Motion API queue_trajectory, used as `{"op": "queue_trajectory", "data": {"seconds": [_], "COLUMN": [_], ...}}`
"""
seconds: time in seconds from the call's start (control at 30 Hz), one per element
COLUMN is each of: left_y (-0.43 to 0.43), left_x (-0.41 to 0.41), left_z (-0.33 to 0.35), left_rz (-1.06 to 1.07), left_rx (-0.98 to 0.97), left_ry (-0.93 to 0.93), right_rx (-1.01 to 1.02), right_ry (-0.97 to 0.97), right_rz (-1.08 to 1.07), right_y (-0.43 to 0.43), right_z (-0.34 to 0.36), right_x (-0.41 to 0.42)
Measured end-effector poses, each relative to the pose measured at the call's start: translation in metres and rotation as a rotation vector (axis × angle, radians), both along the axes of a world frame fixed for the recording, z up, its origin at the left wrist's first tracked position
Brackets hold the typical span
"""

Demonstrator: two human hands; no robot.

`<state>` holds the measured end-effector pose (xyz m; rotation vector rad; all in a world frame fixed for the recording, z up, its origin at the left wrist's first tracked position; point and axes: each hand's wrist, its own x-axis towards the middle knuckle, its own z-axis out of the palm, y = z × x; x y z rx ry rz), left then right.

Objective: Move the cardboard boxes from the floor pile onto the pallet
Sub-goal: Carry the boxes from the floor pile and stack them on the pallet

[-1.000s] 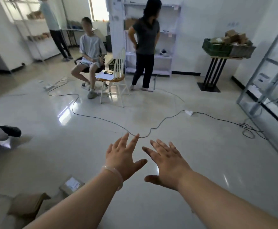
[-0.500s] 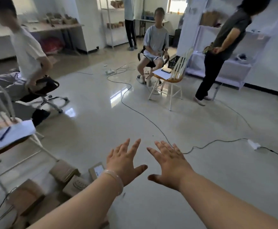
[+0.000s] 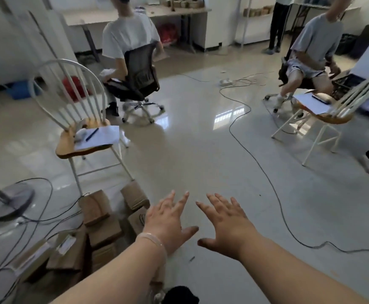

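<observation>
Holds left hand [image 3: 166, 222] and right hand [image 3: 227, 224] out side by side, palms down, fingers spread straight, gripping nothing, above the pale tiled floor [image 3: 201, 150]. Finds the brown cardboard boxes [image 3: 94, 207] piled on that floor left of the left hand, beside the legs of the white spindle-back chair [image 3: 67, 148].

Labels on cardboard boxes [image 3: 65, 246] too blurred; nothing legible.

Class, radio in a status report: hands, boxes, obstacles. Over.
Left hand, right hand open, empty. Cardboard boxes on floor, none held. Chair and fan base crowd pile. Pallet unseen.
</observation>
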<state>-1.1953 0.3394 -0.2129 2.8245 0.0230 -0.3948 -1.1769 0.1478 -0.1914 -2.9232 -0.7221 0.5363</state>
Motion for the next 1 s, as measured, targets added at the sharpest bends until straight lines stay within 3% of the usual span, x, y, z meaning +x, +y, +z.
{"op": "queue_trajectory", "data": {"seconds": [0.57, 1.0], "left_y": [0.157, 0.241], "left_x": [0.136, 0.203], "left_z": [-0.005, -0.056], "left_rz": [0.167, 0.471], "left_rx": [-0.047, -0.043], "left_ry": [-0.028, 0.131], "right_rx": [-0.036, -0.072], "right_ry": [0.004, 0.156], "right_rz": [0.188, 0.416], "right_y": [0.166, 0.260], "right_z": [-0.002, -0.064], "right_x": [0.157, 0.293]}}
